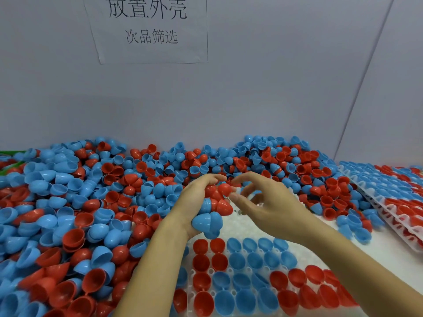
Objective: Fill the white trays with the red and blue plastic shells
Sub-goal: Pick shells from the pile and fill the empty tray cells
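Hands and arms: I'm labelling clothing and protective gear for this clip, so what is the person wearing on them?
Nothing shows on either. The left hand and right hand have no gloves, rings or watch, and both forearms are uncovered to the bottom edge of the picture, with no sleeve in sight.

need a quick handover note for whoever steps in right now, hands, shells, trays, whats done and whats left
Left hand: holds a bunch of red and blue shells above the near tray.
Right hand: fingers loosely curled, reaching for a red shell at the top of that bunch; whether they touch it is unclear.
Loose shells: big heap across the left and back.
Done: near tray has its front rows filled; stacked trays at right look full.
Left: fill the near tray's bare back rows.
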Motion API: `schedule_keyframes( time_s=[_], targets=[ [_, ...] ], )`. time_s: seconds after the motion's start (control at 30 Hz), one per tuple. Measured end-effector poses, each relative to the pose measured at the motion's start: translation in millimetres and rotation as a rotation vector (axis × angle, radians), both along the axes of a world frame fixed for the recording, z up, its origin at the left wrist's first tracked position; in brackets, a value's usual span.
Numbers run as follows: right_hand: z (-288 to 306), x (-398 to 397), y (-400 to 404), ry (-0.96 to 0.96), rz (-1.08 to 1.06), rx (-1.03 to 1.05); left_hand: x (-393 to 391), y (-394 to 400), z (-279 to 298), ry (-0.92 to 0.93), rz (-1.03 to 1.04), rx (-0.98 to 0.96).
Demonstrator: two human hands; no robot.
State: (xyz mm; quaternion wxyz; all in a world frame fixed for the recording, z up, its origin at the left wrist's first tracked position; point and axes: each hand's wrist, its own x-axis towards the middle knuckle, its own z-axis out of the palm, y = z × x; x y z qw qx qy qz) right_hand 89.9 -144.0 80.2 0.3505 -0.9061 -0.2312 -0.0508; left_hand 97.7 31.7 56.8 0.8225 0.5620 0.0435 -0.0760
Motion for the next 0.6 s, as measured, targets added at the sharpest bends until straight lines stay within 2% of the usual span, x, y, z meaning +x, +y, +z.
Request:
schedule_keyframes(
  time_s=[0.1,0.2,0.3,0.47,0.6],
  targets=[
    [-4.1,6.6,14.6,-0.018,-0.087,0.097,-1.4,-1.6,0.8,-0.027,-0.044,0.052],
    [-4.9,11.3,16.0,-0.065,-0.140,0.002,-0.7,-2.5,-1.6,-0.049,-0.055,0.169],
    [-3.9,12.9,16.0,-0.076,-0.101,-0.059,1.3,-3.1,-4.1,-0.059,-0.069,0.214],
    [-0.2,15.9,10.7,-0.082,-0.126,0.040,1.0,0.7,-5.5,-0.131,-0.134,0.240],
    [4.2,15.0,3.6,-0.129,-0.115,-0.068,1.3,5.8,-6.2,-0.159,-0.116,0.302]
  ],
)
